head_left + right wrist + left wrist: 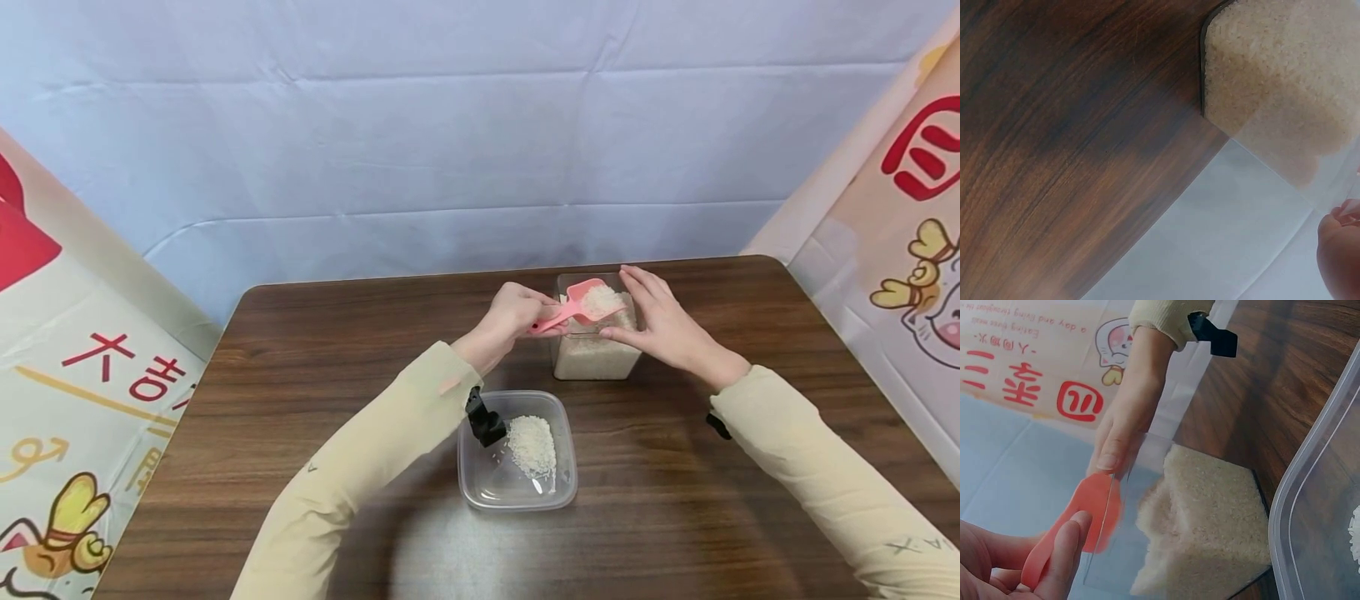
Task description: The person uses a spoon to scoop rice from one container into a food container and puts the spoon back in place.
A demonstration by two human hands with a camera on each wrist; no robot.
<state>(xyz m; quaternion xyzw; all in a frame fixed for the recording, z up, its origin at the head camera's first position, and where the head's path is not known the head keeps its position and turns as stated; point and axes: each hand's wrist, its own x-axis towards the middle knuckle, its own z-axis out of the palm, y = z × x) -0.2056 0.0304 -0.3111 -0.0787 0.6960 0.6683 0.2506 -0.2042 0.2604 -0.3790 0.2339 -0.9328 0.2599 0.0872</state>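
Wooden table (300,375), landmark: tall clear rice container (596,354) at the far edge, mostly full. Shallow clear tub (517,492) just nearer than it, holding only a small rice pile (532,446), so the transfer looks early, most still to go. Right hand (663,329), fingers straight, steadies the container's right side. Left hand (510,317) pinches the pink scoop (588,302) handle; the scoop is loaded and sits above the container mouth.

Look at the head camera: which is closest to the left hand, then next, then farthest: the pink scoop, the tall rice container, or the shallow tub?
1. Pink scoop: held in the left hand.
2. Tall rice container: just right of it.
3. Shallow tub: nearer the person.
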